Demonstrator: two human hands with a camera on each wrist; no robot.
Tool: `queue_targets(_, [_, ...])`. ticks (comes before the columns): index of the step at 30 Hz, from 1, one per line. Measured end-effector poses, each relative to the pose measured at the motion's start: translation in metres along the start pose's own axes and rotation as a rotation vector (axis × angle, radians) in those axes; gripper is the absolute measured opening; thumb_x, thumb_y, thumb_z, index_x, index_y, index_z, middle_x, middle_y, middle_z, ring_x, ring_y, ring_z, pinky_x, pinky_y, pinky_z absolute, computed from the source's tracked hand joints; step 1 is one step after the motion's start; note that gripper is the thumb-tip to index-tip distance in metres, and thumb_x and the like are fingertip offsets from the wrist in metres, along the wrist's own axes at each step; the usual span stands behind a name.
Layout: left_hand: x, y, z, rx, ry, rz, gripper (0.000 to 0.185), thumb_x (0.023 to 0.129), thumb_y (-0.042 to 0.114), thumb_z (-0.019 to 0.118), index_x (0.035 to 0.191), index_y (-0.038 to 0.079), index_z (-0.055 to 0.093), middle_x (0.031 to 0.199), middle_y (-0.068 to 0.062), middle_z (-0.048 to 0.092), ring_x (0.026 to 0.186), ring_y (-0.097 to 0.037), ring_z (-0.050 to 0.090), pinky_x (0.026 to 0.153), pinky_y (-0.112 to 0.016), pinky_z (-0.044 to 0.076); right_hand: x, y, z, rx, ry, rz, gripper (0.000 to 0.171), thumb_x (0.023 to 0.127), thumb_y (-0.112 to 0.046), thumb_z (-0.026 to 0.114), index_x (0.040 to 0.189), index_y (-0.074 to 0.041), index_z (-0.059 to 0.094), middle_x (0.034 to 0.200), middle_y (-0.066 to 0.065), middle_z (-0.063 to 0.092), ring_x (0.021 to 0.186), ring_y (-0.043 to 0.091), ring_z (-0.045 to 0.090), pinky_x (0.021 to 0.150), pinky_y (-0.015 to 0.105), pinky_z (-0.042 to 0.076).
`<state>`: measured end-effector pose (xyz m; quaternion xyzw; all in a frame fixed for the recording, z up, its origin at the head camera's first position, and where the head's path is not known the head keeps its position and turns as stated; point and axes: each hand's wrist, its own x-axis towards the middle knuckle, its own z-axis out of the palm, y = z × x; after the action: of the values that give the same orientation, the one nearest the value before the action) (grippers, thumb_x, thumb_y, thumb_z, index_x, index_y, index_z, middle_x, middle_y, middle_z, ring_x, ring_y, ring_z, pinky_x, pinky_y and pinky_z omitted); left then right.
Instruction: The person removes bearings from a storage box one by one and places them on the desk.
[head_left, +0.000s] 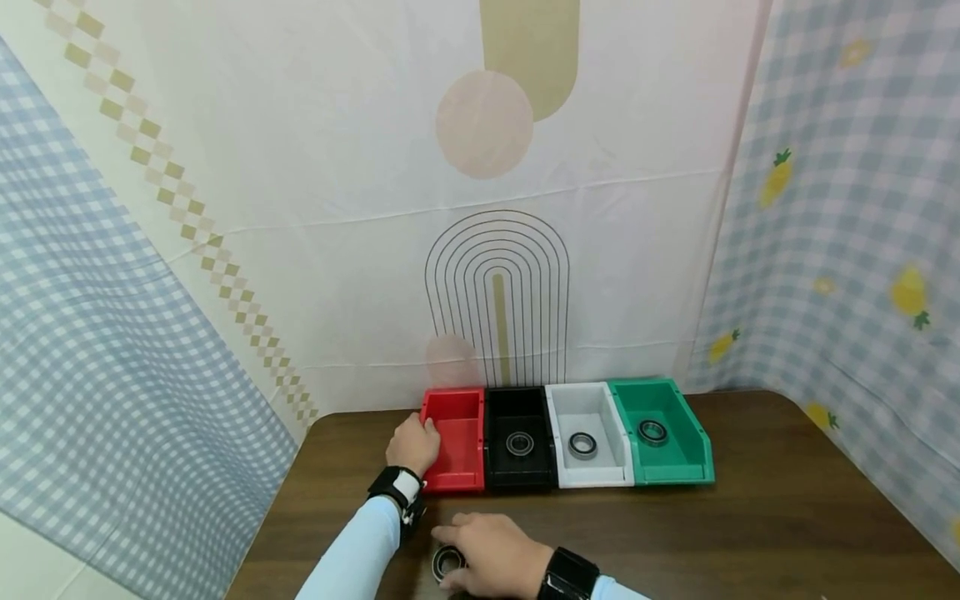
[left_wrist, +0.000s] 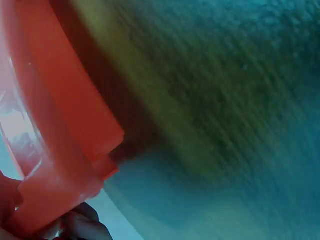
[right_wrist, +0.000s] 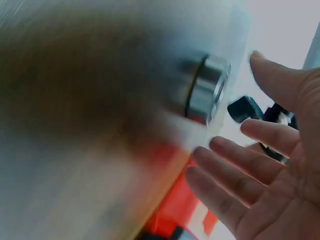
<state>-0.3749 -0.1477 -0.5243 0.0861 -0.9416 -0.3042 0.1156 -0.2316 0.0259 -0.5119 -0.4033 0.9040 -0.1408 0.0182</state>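
Note:
My left hand (head_left: 414, 444) grips the left wall of a red bin (head_left: 459, 446), its thumb inside the rim. In the left wrist view the thumb and fingers pinch a corner of the red bin (left_wrist: 65, 195). My right hand (head_left: 491, 550) is at the table's front, thumb and index finger spread about a metal ball bearing (head_left: 442, 557). The right wrist view has the bearing (right_wrist: 206, 92) on the table, apart from the extended fingers (right_wrist: 240, 170). No bearing shows in the red bin.
Right of the red bin stand a black bin (head_left: 517, 404), a white bin (head_left: 577, 404) and a green bin (head_left: 678, 442) in a row, each with one bearing inside. The brown wooden table (head_left: 787, 500) backs onto a patterned cloth (head_left: 337, 292); checked curtains hang at both sides.

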Motion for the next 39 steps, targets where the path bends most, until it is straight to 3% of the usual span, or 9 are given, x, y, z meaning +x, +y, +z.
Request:
queue_targets(6, [-0.006,0.003,-0.004,0.047,0.01,0.002,0.035,0.102,0.028,0.064,0.118,-0.003,0.069,0.106,-0.023,0.075,0.089,-0.039,0.074,0.077,-0.056,0.061,-0.01,0.018,-0.019,-0.042,0.155,0.029,0.054,0.097,-0.053,0.074,0.14,-0.02,0.071,0.13,-0.004,0.074,0.118,0.011,0.069,0.098,0.032,0.059])
queue_targets(11, [-0.017,0.013,-0.011,0.078,0.026,0.064,0.049,0.099,0.031,0.068,0.126,-0.011,0.064,0.113,-0.029,0.067,0.102,-0.045,0.067,0.092,-0.059,0.057,-0.021,0.041,-0.036,-0.045,0.221,0.12,0.052,0.099,-0.048,0.073,0.141,-0.017,0.07,0.137,0.001,0.073,0.128,0.02,0.066,0.11,0.045,0.055])
queue_targets(18, [-0.041,0.027,-0.022,0.1,0.039,0.182,0.062,0.098,0.034,0.07,0.136,-0.014,0.057,0.128,-0.031,0.06,0.118,-0.045,0.055,0.104,-0.06,0.043,-0.042,0.071,-0.05,-0.032,0.341,0.238,0.053,0.099,-0.044,0.074,0.142,-0.015,0.069,0.138,0.006,0.073,0.132,0.029,0.064,0.112,0.055,0.052])
queue_targets(23, [-0.064,0.04,-0.035,0.058,0.001,0.26,0.067,0.099,0.032,0.071,0.142,-0.015,0.054,0.136,-0.031,0.058,0.128,-0.046,0.053,0.109,-0.061,0.041,-0.059,0.088,-0.059,-0.029,0.388,0.312,0.052,0.098,-0.041,0.076,0.142,-0.013,0.069,0.138,0.009,0.072,0.132,0.033,0.064,0.114,0.058,0.049])
queue_targets(29, [-0.092,0.053,-0.046,-0.005,-0.046,0.309,0.069,0.098,0.031,0.072,0.147,-0.013,0.051,0.144,-0.029,0.056,0.135,-0.045,0.051,0.113,-0.063,0.039,-0.082,0.107,-0.066,-0.055,0.426,0.376,0.053,0.099,-0.04,0.075,0.143,-0.01,0.068,0.137,0.01,0.073,0.131,0.033,0.065,0.111,0.056,0.052])
queue_targets(39, [-0.105,0.056,-0.05,-0.032,-0.039,0.351,0.067,0.099,0.03,0.071,0.148,-0.012,0.052,0.145,-0.027,0.057,0.136,-0.042,0.052,0.114,-0.062,0.037,-0.094,0.114,-0.065,-0.038,0.475,0.42,0.048,0.099,-0.038,0.076,0.139,-0.013,0.071,0.134,0.008,0.075,0.128,0.032,0.067,0.108,0.06,0.053])
